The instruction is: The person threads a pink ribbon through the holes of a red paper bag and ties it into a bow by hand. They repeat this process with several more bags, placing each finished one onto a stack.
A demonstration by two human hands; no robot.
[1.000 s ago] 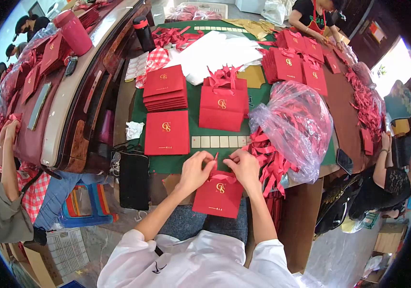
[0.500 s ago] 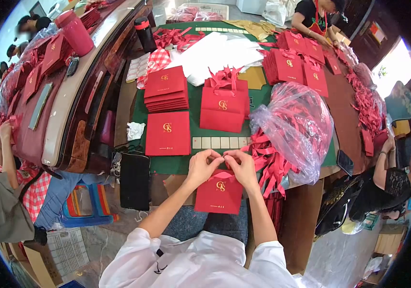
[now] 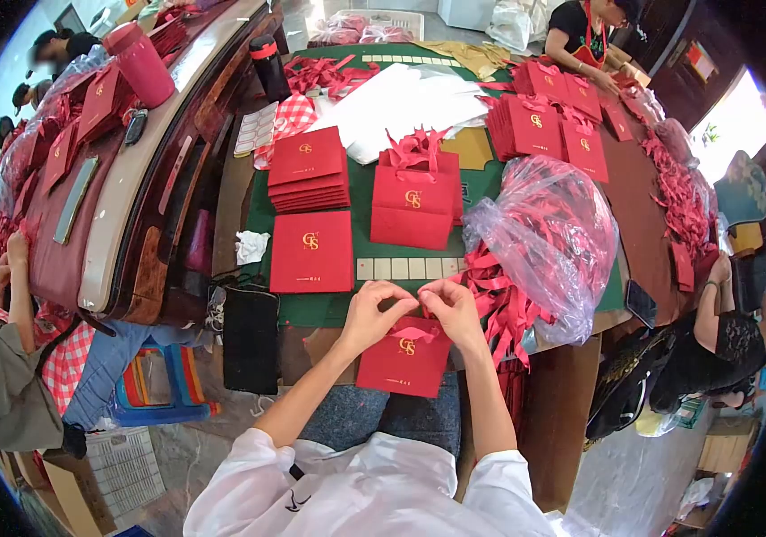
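Head view: left fingers [image 3: 389, 290] and right fingers [image 3: 445, 289] curl nearly closed at the red bag [image 3: 404, 367], their hold unclear.

White shirt [image 3: 374, 488], short loose sleeves [image 3: 253, 470], small black logo [image 3: 295, 505]; dark blue-grey denim [image 3: 421, 422] over legs.

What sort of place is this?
Probably a small packaging workshop: matching red bags are stacked on the table, a clear plastic bag holds red ribbons, and another person works nearby.
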